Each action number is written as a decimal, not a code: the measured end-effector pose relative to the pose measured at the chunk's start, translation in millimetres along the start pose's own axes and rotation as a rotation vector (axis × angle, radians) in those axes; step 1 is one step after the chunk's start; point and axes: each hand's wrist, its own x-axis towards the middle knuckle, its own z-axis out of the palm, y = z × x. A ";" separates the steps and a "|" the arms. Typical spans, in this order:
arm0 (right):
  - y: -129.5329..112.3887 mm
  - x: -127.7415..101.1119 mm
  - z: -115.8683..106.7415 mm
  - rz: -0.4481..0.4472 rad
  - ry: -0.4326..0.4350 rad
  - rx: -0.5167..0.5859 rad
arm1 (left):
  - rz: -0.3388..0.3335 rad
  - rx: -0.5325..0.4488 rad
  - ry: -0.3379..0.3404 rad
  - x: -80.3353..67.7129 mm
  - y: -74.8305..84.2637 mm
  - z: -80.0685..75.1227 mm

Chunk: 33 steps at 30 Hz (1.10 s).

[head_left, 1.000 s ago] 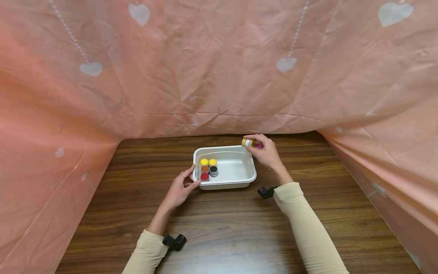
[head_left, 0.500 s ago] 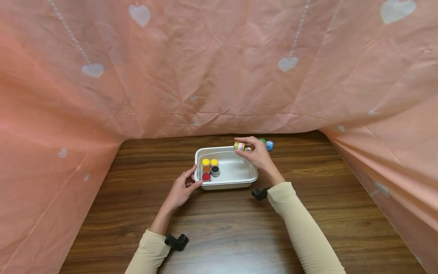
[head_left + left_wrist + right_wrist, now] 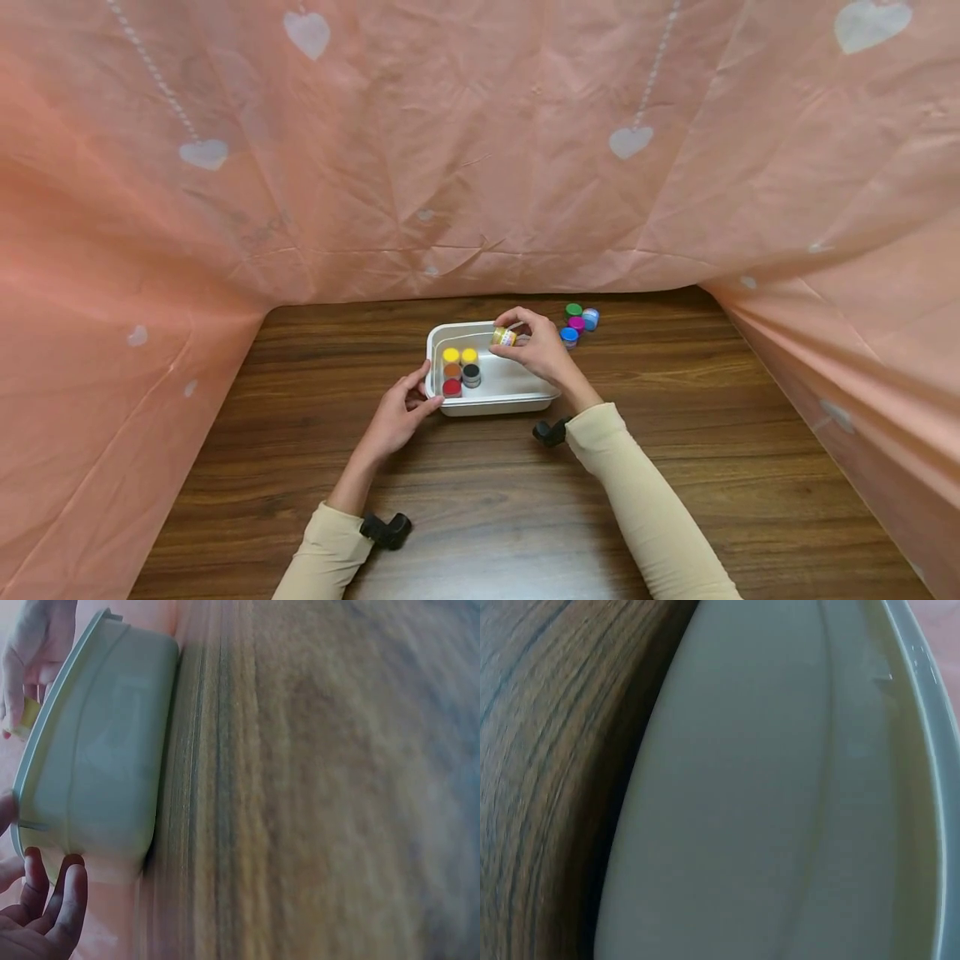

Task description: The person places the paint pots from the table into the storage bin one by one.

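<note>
My right hand (image 3: 542, 348) pinches a small paint jar (image 3: 503, 337) with a yellow-gold body and a printed label, tilted on its side above the white plastic tray (image 3: 498, 407). My left hand (image 3: 396, 415) grips the tray's left end, thumb on the rim and fingers against the end wall. Several jars stand at the tray's left: two with yellow lids, an orange-brown jar (image 3: 452, 371), a black-lidded jar (image 3: 471, 374) and a red-lidded jar (image 3: 452, 388). In the right wrist view the tray's wall (image 3: 735, 787) fills most of the picture; the hand is out of sight.
Right of the tray lie more jars: a green one (image 3: 573, 310), a magenta one (image 3: 576, 324) and two blue ones, one a blue jar (image 3: 569, 337). A pink cloth (image 3: 465, 200) encloses the wooden table (image 3: 480, 500) at the back and sides.
My right hand has carried the yellow-gold jar left from the tray's far right corner to above its middle, uncovering the jars at the right. The left hand keeps its hold.
</note>
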 end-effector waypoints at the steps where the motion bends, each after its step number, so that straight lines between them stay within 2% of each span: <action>1: -0.6 0.0 1.6 0.001 -0.002 -0.003 | 0.002 0.001 0.005 0.4 -2.2 0.3; 8: -2.9 -2.8 10.1 0.008 -0.030 0.005 | -0.004 -0.004 0.006 -0.5 -7.4 2.6; 18: -0.2 -0.4 18.3 -0.066 -0.065 -0.046 | 0.005 -0.001 0.017 0.1 -7.0 1.7; 21: 0.4 0.5 21.4 -0.063 -0.090 -0.052 | 0.008 0.003 0.019 -0.3 -3.8 1.2; 28: 2.4 -1.7 27.6 -0.054 -0.159 0.016 | 0.001 -0.009 0.010 -2.5 5.4 1.3; 30: 3.5 -2.9 29.0 -0.042 -0.184 0.009 | 0.003 -0.006 0.009 -2.5 3.0 1.0; 33: 6.8 -3.8 31.2 -0.035 -0.223 -0.019 | 0.000 -0.004 -0.004 -5.4 12.7 -1.2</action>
